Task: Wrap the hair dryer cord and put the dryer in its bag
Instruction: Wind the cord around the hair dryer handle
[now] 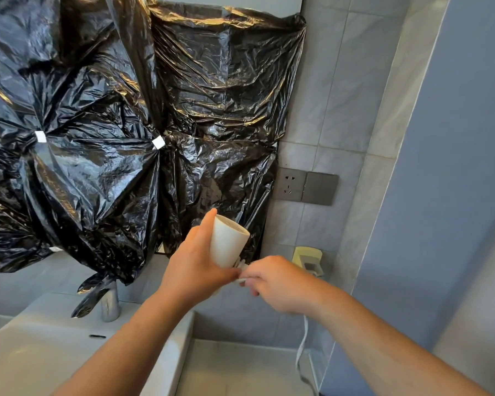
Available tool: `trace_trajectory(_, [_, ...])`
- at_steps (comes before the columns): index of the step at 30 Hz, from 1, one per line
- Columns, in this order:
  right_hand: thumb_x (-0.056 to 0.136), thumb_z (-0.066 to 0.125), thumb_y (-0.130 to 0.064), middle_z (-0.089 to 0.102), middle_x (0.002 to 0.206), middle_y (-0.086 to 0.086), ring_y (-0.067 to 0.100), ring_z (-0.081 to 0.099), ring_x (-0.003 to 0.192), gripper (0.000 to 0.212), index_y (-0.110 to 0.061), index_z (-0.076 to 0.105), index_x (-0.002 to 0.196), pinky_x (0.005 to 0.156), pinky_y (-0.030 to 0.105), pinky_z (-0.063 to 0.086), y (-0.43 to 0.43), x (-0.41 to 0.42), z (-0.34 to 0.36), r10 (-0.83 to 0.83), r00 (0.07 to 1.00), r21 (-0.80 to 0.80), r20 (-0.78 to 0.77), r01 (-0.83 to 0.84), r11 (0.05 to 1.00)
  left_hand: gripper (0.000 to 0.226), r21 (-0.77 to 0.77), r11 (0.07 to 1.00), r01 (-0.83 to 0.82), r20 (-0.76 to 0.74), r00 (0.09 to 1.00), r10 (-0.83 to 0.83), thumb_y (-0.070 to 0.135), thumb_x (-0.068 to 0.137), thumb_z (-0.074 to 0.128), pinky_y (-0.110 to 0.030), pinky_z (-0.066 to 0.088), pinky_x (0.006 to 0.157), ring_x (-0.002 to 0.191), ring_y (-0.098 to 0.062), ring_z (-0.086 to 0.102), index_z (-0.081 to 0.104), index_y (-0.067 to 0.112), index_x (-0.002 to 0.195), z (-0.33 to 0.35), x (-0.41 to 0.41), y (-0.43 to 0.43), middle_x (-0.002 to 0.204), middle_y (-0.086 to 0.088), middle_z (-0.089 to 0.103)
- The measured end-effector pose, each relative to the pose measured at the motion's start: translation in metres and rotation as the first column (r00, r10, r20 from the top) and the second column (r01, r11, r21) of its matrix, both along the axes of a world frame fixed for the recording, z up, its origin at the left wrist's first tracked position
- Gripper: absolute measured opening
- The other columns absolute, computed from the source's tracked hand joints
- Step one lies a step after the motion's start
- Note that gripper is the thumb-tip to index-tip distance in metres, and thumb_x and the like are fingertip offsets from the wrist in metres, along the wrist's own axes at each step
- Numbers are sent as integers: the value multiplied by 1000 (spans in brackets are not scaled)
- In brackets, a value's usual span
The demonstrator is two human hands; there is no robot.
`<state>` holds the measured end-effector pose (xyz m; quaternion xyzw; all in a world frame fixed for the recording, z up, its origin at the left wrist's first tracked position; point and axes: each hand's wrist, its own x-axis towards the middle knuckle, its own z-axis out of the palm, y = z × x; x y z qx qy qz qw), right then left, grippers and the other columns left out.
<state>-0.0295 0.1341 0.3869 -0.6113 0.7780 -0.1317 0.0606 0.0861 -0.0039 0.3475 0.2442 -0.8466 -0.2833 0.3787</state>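
Note:
A white hair dryer [227, 242] is held up in front of the tiled wall, its grilled end facing up and to the right. My left hand [195, 264] grips the dryer's barrel from the left, thumb along its side. My right hand [275, 282] pinches the white cord [302, 350] just under the dryer, where a few turns of cord show between the two hands. The rest of the cord hangs down below my right forearm toward the counter. No bag for the dryer is in view.
Black plastic sheeting [112, 110] covers the wall above a white sink [49, 347] with a chrome faucet [110, 304]. A grey wall socket [290, 184] and switch [320, 188] sit to the right, with a pale holder [307, 257] below them. A grey counter [240, 367] lies underneath.

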Motion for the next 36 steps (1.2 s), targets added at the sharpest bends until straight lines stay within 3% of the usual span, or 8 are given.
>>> trace_trajectory(4, [95, 51, -30, 69, 89, -4, 17, 60, 86, 19, -25, 69, 95, 78, 40, 51, 3, -13, 7, 15, 999, -136, -32, -20, 991, 129, 187, 964, 187, -71, 982, -177, 25, 54, 95, -29, 55, 78, 105, -12, 60, 15, 44, 154, 6, 9, -13, 123, 12, 55])
trace_trajectory(9, [93, 53, -40, 66, 90, -7, 15, 58, 85, 17, -27, 65, 88, 74, 38, 49, 5, -13, 5, -29, 1000, -280, -10, 25, 960, 117, 213, 932, 295, -120, 954, -275, 20, 56, 96, -14, 49, 69, 103, -3, 59, 27, 49, 146, 9, 9, -16, 119, 17, 57])
trace_trajectory(12, [95, 47, -46, 63, 88, -1, 20, 57, 84, 24, -28, 51, 81, 73, 40, 46, 3, -17, -5, -101, 990, -168, 96, 116, 979, 91, 183, 927, 327, -129, 943, -307, 27, 52, 95, -21, 54, 69, 100, -14, 63, 45, 52, 124, 10, 9, -15, 112, 8, 63])
trace_trajectory(15, [96, 45, -44, 59, 87, 0, 20, 55, 84, 27, -29, 46, 75, 74, 40, 45, 0, -19, -11, -122, 978, -134, 168, 145, 980, 85, 80, 962, 262, -86, 963, -255, 36, 50, 92, -23, 49, 73, 105, -12, 57, 48, 46, 122, 10, 9, -7, 114, 10, 57])
trace_trajectory(20, [96, 49, -39, 55, 74, -4, 12, 48, 68, 28, -28, 46, 71, 65, 36, 40, 0, -21, -11, -120, 962, -269, 244, 186, 945, 144, -88, 992, 88, 74, 994, -82, 61, 44, 87, -27, 40, 92, 128, -13, 44, 1, 32, 157, 5, 7, 9, 148, 10, 36])
trace_trajectory(24, [97, 48, -37, 49, 71, -7, 8, 43, 65, 28, -27, 46, 71, 63, 32, 36, 0, -20, -10, -116, 953, -297, 280, 200, 934, 139, -231, 971, 66, 195, 981, -21, 52, 57, 83, -31, 43, 76, 116, -22, 51, -13, 32, 154, 7, 5, 10, 147, 4, 29])
trace_trajectory(31, [97, 49, -35, 47, 69, -9, 8, 40, 64, 24, -27, 48, 74, 62, 30, 34, 1, -19, -6, -80, 935, -294, 346, 189, 937, 130, -332, 943, 29, 210, 977, 44, 45, 61, 78, -34, 46, 66, 105, -23, 54, -13, 31, 154, 14, 9, 5, 143, 4, 33])
trace_trajectory(36, [93, 53, -31, 52, 73, -5, 10, 44, 67, 19, -30, 55, 74, 65, 33, 38, 1, -18, -6, -41, 904, -325, 425, 195, 925, 130, -314, 948, 55, 145, 989, -10, 47, 61, 79, -32, 48, 76, 111, -20, 52, -10, 32, 155, 14, 13, 6, 149, 6, 31])
